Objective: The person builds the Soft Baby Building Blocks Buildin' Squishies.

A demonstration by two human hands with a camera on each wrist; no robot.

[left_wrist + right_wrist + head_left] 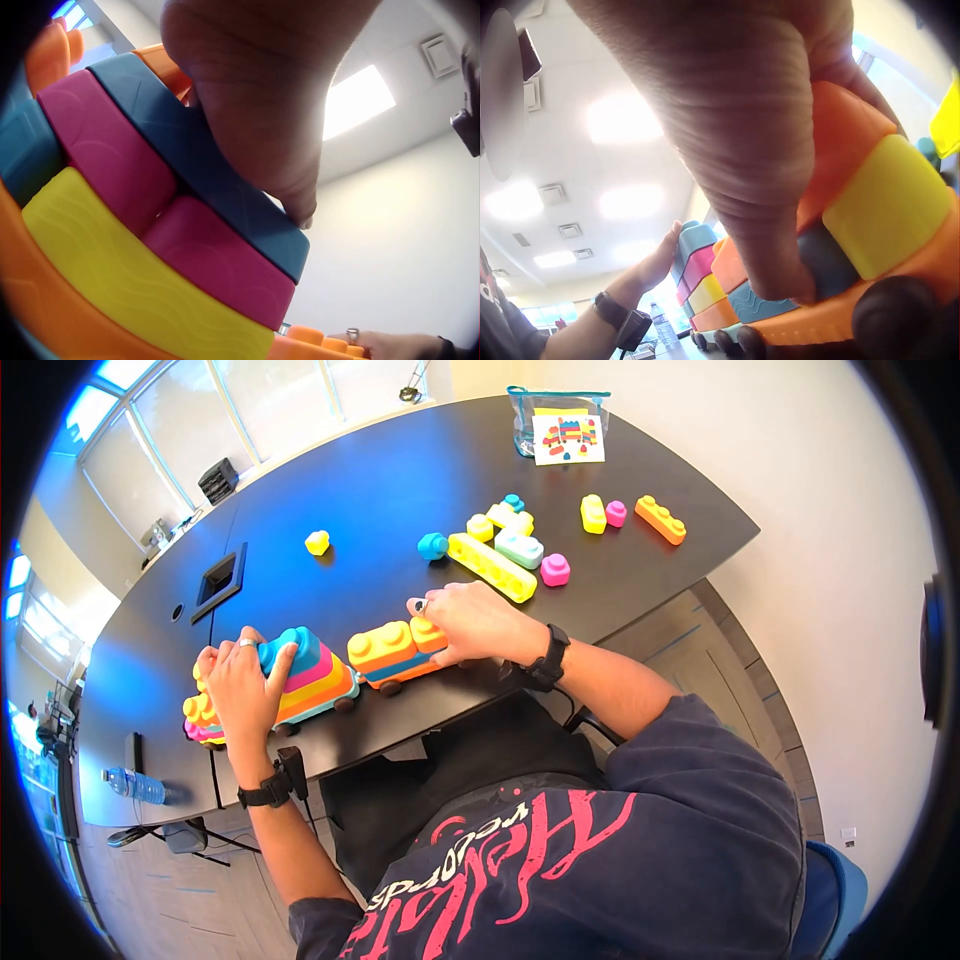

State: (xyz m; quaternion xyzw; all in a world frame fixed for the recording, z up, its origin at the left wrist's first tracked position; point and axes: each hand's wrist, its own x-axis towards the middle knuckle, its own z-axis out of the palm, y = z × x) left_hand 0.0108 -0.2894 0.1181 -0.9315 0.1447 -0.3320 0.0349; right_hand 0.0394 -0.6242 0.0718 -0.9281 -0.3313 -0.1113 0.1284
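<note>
A toy train of soft building blocks stands near the table's front edge. Its tall engine [308, 678] is layered in blue, pink, yellow and orange over a teal base. My left hand [238, 685] grips the top of it, the thumb along the blue top block [165, 124]. Behind the engine comes a wagon [385, 658] with an orange wheeled base, a blue layer and orange blocks on top. My right hand [478, 622] holds the wagon's right end from above, with orange and yellow blocks [889, 206] under the palm. The hand hides part of that end.
Loose blocks lie beyond the right hand: a long yellow block [492, 568], a pink block [555, 569] and several others. A lone yellow block [317, 542] lies farther left. A clear pouch with a picture card [568, 438] stands at the back. A water bottle [135, 785] lies at left.
</note>
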